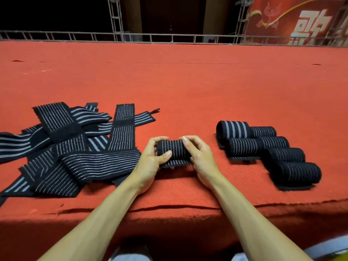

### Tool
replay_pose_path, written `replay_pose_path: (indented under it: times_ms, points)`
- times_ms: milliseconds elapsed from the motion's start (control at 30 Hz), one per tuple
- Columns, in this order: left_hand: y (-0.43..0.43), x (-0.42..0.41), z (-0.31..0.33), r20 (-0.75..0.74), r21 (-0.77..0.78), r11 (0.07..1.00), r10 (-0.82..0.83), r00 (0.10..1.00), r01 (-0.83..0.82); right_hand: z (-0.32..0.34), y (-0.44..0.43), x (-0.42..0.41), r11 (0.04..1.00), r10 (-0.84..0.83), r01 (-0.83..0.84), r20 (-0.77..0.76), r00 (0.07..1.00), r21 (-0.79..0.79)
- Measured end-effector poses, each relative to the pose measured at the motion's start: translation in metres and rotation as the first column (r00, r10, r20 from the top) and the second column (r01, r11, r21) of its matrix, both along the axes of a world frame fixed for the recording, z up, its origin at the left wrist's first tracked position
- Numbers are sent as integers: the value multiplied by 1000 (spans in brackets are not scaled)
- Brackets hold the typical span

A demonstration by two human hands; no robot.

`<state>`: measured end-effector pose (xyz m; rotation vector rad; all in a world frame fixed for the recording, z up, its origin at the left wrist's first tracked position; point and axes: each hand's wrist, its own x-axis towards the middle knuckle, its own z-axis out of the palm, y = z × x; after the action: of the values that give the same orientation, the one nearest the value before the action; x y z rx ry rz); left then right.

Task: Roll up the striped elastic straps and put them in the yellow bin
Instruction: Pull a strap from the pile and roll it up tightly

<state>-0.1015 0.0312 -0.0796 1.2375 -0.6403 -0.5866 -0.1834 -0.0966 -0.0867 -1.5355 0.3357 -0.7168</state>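
Hands are both clamped on the same thing here: left hand and right hand each curl around one end of a half-made roll. It sits on the red tabletop right in front of the person, thumbs toward the near side, fingers hooked over the top. My guess is the two-ended grip stops the elastic springing loose and keeps the edges lined up while the last flap, lying flat at the near edge, gets wound in. Loose straps are dumped in a tangled heap to the left, and finished rolls are bunched to the right, well apart from the heap, so it reads like a left-to-right production line. Can't properly find the yellow bin though; a yellow sliver is cut off at the bottom right corner, could be it, can't say. How much tail is left under the palms is hidden too, and the heap overlaps too much to count.
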Motion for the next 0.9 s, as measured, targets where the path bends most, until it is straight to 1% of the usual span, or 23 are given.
replay_pose_path:
  times_ms: [67,133,200,267,333,433,500,600,700,733,833,900]
  points:
    - [1,1,0,1,-25,1000,-1,1000,1,-1,0,1,1000,-8,8,-12,1000,-15]
    - [2,0,1,-1,-34,999,-6,1000,6,0,-1,1,1000,19,-19,-23,1000,-3]
    - [2,0,2,12,-19,1000,-3,1000,3,1,-3,-1,995,76,-76,-5,997,70]
    - [2,0,1,28,-9,1000,-8,1000,8,3,-5,-4,971,142,-149,50,989,187]
    - [2,0,2,48,-12,999,-31,998,31,5,-6,-8,944,189,-211,108,976,253]
    - [0,-1,4,-12,-89,996,-25,1000,24,6,-8,-11,915,222,-262,157,962,308]
    - [-3,0,2,-56,-113,994,2,998,-9,7,-8,-12,917,216,-254,152,964,308]
    - [-5,1,-1,-11,-41,997,67,998,-67,11,-2,-13,946,163,-185,105,981,266]
    - [-5,-1,5,-37,11,995,99,994,-99,16,2,-19,978,97,-98,16,995,182]
    - [-3,1,3,-8,48,992,118,993,-118,14,3,-17,982,93,-86,-34,995,168]
    - [5,-7,8,262,162,970,133,956,-179,27,3,-35,976,127,-93,-168,978,198]
    - [8,-23,12,376,184,967,97,922,-177,38,-3,-57,983,144,-108,-253,957,149]
